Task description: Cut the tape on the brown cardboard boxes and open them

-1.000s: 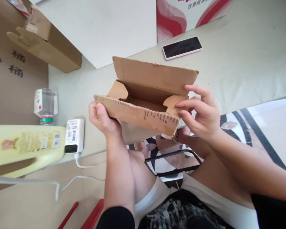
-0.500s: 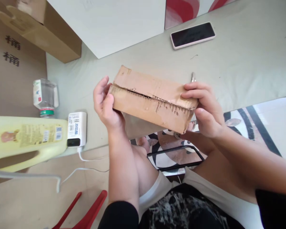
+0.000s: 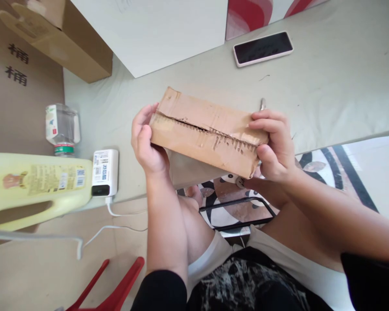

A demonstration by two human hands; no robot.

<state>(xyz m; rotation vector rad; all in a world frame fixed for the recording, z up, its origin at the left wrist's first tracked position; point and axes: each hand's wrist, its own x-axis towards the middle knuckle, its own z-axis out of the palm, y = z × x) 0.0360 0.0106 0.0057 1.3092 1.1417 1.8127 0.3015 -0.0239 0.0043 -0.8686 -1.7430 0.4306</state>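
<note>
Box [image 3: 210, 136] held up in both hands, tilted, over the table's [image 3: 337, 86] near edge. L hand [image 3: 149, 144] grips its L end: thumb on front wall [image 3: 194, 142], fingers round the end. R hand [image 3: 275, 140] grips R end, fingers on lid [image 3: 210, 110], thumb by front corner. Just changed: 1 s ago lid stood up w/ inside showing; by 0.5 s ago it was down, & it's stayed so. Closing looks nearly done, tho a thin gap runs along the seam, so prob. not tight. Phone [image 3: 263, 49] farther in on table; pwr bank [image 3: 105, 170] nr its near edge, L side.
</note>
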